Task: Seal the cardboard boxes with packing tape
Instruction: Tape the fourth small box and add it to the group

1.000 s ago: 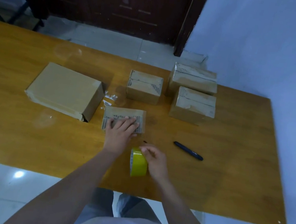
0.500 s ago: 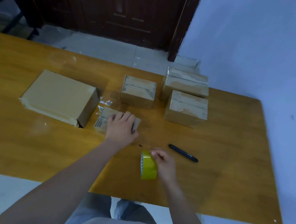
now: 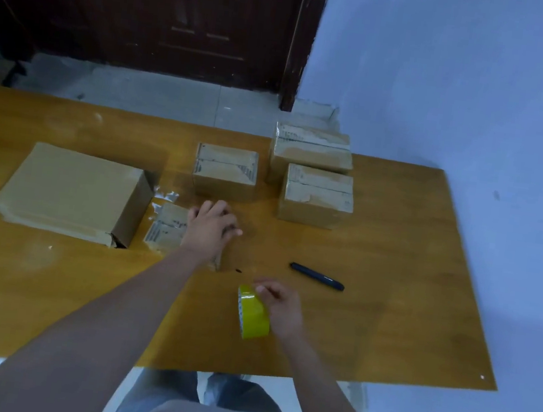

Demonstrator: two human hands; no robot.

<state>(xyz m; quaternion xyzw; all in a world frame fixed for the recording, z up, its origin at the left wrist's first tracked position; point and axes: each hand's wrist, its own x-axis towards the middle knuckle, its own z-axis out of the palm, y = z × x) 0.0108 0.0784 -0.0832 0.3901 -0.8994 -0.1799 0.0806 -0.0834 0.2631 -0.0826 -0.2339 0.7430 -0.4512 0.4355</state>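
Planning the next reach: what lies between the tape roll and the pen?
Bare tabletop between tape roll and pen, apart from the right hand gripping the roll; head view.

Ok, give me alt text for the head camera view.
A person's left hand rests on a small cardboard box while the right hand grips a yellow tape roll on a wooden table with four more boxes.

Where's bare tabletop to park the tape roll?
Bare wood lies left of the left hand, below the large flat box, and right of the pen toward the table edge. The far middle, around the small boxes, is crowded.
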